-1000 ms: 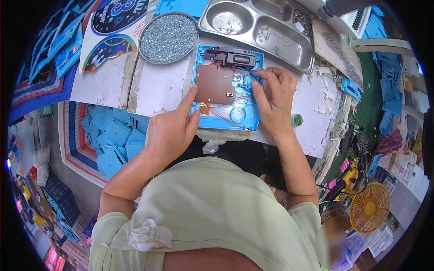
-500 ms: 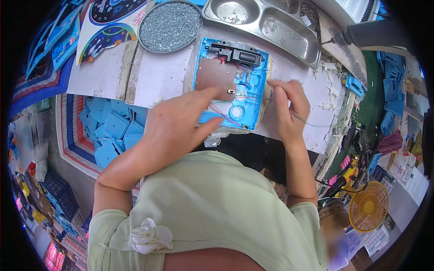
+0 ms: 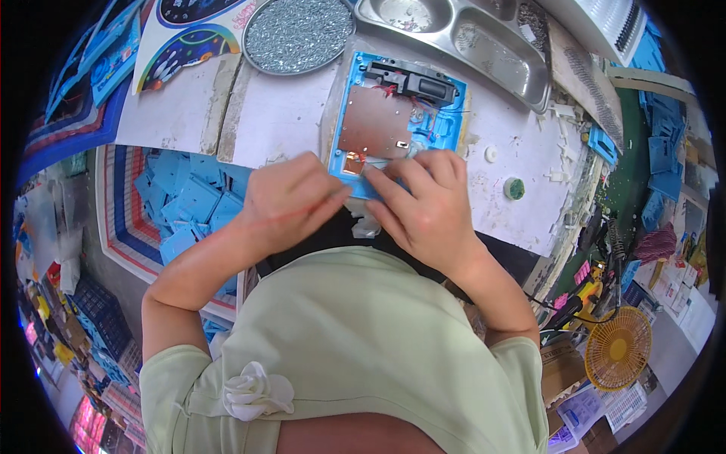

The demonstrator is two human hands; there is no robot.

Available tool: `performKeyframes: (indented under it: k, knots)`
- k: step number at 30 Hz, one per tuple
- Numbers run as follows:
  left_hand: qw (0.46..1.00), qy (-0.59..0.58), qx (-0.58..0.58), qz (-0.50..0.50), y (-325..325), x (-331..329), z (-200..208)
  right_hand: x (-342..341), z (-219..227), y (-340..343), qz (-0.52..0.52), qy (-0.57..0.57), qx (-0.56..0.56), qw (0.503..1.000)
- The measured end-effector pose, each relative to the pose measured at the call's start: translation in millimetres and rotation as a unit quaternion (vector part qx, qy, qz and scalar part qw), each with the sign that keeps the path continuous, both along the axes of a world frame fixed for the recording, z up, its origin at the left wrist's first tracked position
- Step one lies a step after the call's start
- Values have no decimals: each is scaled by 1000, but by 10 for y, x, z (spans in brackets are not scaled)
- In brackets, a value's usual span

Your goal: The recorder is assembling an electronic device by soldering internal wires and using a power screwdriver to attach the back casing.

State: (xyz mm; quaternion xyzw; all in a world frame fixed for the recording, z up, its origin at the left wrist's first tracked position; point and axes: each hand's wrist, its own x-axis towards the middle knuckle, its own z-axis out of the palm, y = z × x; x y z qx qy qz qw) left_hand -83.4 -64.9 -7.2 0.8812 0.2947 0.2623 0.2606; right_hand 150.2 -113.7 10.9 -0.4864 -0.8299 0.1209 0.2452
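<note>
On the bench in front of me lies a blue plastic housing [image 3: 457, 113], open side up. It holds a brown circuit board [image 3: 374, 121] with a small switch, a black mechanism [image 3: 412, 82] along its far edge, and thin wires. A small copper-coloured piece [image 3: 353, 163] shows at the near left corner. My left hand [image 3: 291, 200] is closed at that corner, thumb and fingers pinched together; what lies between them is hidden. My right hand [image 3: 427, 204] bends over the near wall, fingers inside and thumb outside, covering the near right part of the housing.
A round tray of small metal screws [image 3: 299, 34] and a steel compartment tray [image 3: 503, 64] stand at the back. A white ring [image 3: 491, 153] and a green roll [image 3: 514, 189] lie to the right. Blue panels [image 3: 189, 200] fill a bin at left.
My right hand has come left from beside the housing onto its near wall. My left hand has drawn back from the board to the near left corner. The copper-coloured piece now shows there.
</note>
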Motion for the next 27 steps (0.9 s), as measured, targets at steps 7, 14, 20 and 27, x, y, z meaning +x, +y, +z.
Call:
performKeyframes:
  k: [7,14,20,27]
  knots:
    - [990,108,-58,-70,-332,-293,-250,-351,-155,23,28,44,-4,999]
    - [968,124,-158,-149,43,-421,106,-448,-166,5,3,6,-13,1000]
    - [991,-37,-37,-123,200,-187,-296,147,204,261,157,68,-95,981]
    - [980,-50,-46,-187,355,-211,-200,2490,625,1807,-309,127,163,928]
